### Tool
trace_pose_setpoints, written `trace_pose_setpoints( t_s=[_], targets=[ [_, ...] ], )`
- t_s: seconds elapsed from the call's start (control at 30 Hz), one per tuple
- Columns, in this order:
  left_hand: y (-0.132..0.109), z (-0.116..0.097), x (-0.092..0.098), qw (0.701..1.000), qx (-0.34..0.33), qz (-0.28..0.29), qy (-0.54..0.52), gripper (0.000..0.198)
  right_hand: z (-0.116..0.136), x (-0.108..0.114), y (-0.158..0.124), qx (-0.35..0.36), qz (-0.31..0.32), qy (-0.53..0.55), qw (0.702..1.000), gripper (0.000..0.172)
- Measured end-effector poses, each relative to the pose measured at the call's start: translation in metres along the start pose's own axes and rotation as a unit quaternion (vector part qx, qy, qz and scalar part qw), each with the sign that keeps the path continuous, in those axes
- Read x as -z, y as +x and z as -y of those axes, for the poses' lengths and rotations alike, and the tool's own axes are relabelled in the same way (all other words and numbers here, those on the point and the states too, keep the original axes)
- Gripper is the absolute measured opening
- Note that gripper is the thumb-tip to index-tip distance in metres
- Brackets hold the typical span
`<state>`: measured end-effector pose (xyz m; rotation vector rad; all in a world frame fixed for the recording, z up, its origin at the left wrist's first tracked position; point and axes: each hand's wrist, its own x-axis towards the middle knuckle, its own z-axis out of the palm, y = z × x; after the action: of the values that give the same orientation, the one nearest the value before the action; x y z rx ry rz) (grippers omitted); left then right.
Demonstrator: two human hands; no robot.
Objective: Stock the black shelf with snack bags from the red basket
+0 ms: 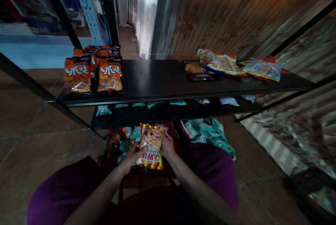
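Between my two hands is a yellow and red snack bag (pixel 151 144), its printing upside down to me. My left hand (pixel 133 155) grips its left side, thumb on the front. On the upper right side my right hand (pixel 167 142) closes round the edge. The bag is above a red basket (pixel 108 148) holding several other snack packets, some of them green. Right of the basket lies a heap of green and white snack bags (pixel 210 132).
A black shelf rack (pixel 154 79) stands ahead. Orange snack bags (pixel 110 75) stand upright at its upper left; loose packets (pixel 225 64) lie at the right. Green and white bags (pixel 104 110) line the lower shelf. A patterned curtain (pixel 215 15) hangs behind.
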<state>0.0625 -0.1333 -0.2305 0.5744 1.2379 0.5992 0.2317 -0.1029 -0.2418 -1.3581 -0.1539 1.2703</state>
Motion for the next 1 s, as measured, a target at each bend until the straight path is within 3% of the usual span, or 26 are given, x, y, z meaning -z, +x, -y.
trace_pose_setpoints(
  t_s=[0.1,0.23,0.47,0.77,1.0],
  targets=[
    [-0.002,0.0,0.001,1.0,0.016,0.006,-0.004,0.071,0.004,0.002,0.004,0.028,-0.028,0.025,0.999,0.039],
    [0.0,0.003,-0.001,0.996,0.025,0.004,-0.087,0.056,0.008,0.01,0.008,0.043,-0.053,0.048,0.997,0.035],
    [0.011,0.002,0.0,0.982,0.001,-0.052,-0.182,0.026,-0.006,0.029,0.006,0.0,-0.108,0.041,0.993,0.028],
    [-0.001,-0.001,-0.01,0.981,-0.001,0.009,-0.194,0.045,-0.052,0.046,-0.015,-0.02,-0.081,0.018,0.996,0.028],
    [0.003,-0.002,0.0,0.991,-0.054,-0.07,-0.104,0.046,-0.061,0.065,-0.032,-0.05,-0.044,-0.001,0.998,0.037]
  ],
)
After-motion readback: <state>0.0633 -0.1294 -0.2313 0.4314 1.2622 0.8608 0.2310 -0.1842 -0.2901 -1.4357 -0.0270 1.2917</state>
